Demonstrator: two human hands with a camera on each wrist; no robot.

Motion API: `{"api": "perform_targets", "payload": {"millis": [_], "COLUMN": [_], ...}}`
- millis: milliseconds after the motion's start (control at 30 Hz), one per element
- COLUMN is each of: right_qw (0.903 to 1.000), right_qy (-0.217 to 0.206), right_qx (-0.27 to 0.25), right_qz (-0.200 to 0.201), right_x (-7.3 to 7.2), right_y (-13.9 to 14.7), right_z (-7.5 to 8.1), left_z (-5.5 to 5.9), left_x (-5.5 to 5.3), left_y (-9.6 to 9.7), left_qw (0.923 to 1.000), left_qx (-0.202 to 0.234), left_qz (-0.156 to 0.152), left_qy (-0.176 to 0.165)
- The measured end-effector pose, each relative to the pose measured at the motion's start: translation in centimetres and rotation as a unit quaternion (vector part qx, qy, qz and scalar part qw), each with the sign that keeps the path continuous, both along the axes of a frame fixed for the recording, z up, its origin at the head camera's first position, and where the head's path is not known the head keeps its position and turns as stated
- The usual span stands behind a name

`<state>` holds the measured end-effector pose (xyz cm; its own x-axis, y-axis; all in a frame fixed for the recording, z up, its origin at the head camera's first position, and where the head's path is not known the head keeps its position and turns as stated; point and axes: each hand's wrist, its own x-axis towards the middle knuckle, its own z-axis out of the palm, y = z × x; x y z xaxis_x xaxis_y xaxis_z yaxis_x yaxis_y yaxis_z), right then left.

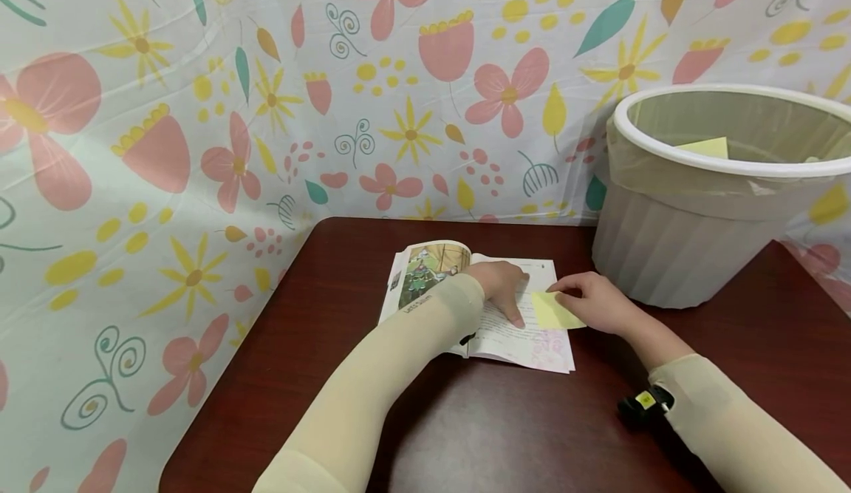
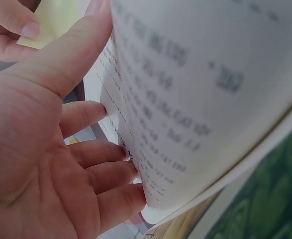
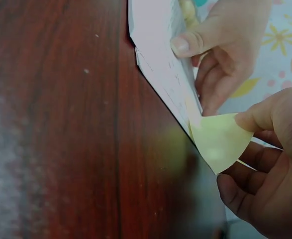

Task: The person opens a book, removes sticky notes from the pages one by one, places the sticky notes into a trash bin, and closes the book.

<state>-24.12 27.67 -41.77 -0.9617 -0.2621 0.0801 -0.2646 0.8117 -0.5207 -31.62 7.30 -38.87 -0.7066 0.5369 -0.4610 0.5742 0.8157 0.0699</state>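
Observation:
An open book (image 1: 492,338) lies on the dark table, with a coloured picture on its left page and print on its right one. My left hand (image 1: 499,284) rests on the right page, its fingers and thumb spread and touching the paper; the left wrist view shows the palm (image 2: 46,174) facing the print. At the right page's outer edge, my right hand (image 1: 595,302) pinches a yellow sticky note (image 1: 553,311) between thumb and fingers. In the right wrist view the note (image 3: 220,142) bends away from the page, and its far edge meets the paper.
A grey waste bin (image 1: 671,238) with a white rim and a liner stands at the table's back right. Inside it shows a yellow paper (image 1: 706,148). Behind the dark red-brown table (image 1: 505,434) hangs a flower-patterned curtain (image 1: 412,72).

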Motion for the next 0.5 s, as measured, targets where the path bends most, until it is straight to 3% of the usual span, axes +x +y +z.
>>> {"api": "perform_targets", "payload": {"millis": [500], "right_qw": [0.9991], "right_qy": [0.025], "right_qx": [-0.017], "right_qz": [0.03], "right_x": [1.6], "right_y": [0.6], "right_z": [0.5], "left_z": [0.0], "left_x": [0.0], "left_y": [-0.1], "left_qw": [1.0], "left_qx": [0.0], "left_qz": [-0.002], "left_qy": [-0.002]}}
